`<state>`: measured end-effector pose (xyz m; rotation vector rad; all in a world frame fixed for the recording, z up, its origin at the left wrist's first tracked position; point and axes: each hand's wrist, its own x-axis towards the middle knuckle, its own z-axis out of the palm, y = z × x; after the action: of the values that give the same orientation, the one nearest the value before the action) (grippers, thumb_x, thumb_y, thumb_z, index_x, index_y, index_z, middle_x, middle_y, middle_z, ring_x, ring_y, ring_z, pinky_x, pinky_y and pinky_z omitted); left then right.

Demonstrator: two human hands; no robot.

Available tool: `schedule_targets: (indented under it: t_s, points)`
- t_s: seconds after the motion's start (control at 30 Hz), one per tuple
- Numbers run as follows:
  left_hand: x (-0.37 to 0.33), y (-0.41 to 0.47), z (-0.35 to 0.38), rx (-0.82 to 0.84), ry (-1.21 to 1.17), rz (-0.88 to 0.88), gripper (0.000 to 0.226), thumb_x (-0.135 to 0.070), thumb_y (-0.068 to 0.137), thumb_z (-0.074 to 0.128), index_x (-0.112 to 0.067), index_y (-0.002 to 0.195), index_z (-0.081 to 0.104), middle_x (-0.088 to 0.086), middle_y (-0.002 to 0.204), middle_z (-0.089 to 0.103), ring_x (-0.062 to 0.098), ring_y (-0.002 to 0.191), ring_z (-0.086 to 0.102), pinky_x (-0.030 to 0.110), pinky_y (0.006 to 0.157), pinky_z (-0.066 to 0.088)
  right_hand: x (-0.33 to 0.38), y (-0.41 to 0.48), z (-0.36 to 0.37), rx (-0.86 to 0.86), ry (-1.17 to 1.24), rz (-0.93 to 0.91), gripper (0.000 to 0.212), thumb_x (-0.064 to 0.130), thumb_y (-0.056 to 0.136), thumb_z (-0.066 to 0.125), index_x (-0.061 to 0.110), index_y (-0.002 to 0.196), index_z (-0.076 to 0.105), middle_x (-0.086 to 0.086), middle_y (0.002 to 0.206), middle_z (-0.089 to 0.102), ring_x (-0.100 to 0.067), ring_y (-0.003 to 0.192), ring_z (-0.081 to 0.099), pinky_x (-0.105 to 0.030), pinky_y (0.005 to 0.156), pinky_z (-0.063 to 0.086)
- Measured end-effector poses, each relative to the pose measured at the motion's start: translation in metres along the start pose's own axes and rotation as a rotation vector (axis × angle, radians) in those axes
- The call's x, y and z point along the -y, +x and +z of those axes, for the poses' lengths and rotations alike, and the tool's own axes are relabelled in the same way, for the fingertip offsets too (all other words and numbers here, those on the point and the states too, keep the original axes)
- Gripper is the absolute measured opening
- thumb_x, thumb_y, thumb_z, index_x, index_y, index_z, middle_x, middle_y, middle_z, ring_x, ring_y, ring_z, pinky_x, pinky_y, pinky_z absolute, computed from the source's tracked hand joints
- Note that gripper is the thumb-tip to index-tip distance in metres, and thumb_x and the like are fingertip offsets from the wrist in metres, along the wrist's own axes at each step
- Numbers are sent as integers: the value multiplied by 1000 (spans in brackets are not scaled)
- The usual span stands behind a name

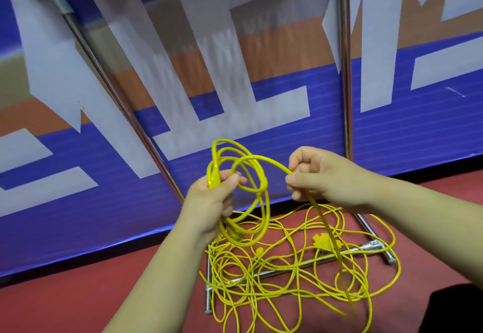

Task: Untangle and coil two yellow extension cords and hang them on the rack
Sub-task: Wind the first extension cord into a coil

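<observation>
Several loops (266, 212) of yellow cord are gathered in the left hand (217, 196), in front of the rack (346, 71) and above its base. The fingers and thumb of this hand are curled round the bundle, and the loops stand up above the hand and hang down below it. One strand (274, 163) is led from the loops to the right hand (318, 176), which is raised between the two poles of the rack. There it is pinched between the thumb and the bent fingers. From this hand the strand is dropped down to the tangle (287, 280), which is spread over the base bars of the rack. It cannot be told where one cord ends and the other begins. A yellow plug (326, 241) is seen in the tangle, near the right end of the base. The rack is placed on a red floor (78, 301), and behind it a blue banner (392, 136) is seen.
</observation>
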<state>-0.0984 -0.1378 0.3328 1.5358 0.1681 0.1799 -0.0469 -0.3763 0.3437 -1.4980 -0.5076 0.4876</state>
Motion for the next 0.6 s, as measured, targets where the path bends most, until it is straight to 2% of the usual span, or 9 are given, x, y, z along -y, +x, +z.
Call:
schedule_targets:
  t_s: [0.13,0.23,0.33,0.4,0.47,0.53,0.6]
  points:
    - [-5,2,-21,-88,-110,-72,12,-7,96,60,-9,88,69,9,89,65,4,40,24,16,37,23,-12,2,-3,14,-58,22,9,3,96,61,7,103,58,-9,84,72,-23,76,67,-28,67,52]
    - [-2,6,-32,-107,-142,-163,8,-10,89,64,-8,97,67,5,97,74,2,39,26,14,37,24,-15,7,-4,-165,-120,-20,5,7,93,67,10,96,69,-1,71,72,-12,65,67,-24,63,54]
    - [2,10,-40,-190,-201,-258,11,-17,92,61,-8,97,65,0,84,65,3,36,29,15,34,24,-16,12,-12,-314,-449,-108,5,20,90,72,22,90,77,5,60,69,-1,53,59,-16,56,45]
    - [6,11,-43,-195,-246,-275,14,-16,95,49,-8,94,61,0,73,52,6,34,31,17,32,25,-14,11,-13,-255,-727,-172,6,27,89,73,28,92,78,11,66,68,1,61,59,-14,59,42]
    - [8,11,-43,-177,-243,-270,17,-15,98,43,-9,96,58,1,69,46,7,36,32,18,34,26,-14,11,-8,-138,-926,-222,11,31,90,71,29,98,78,13,83,72,0,75,60,-17,69,43]
    - [9,10,-44,-134,-228,-267,17,-18,101,43,-10,98,58,0,66,44,7,38,33,18,36,28,-14,13,-1,-53,-1018,-244,15,32,92,68,27,102,77,10,96,73,-2,86,61,-21,78,47]
    - [6,9,-40,-86,-234,-260,18,-21,102,43,-11,98,58,0,65,43,8,40,35,19,38,32,-13,15,6,29,-1061,-256,16,31,93,66,28,104,77,9,99,72,-6,91,63,-24,82,49]
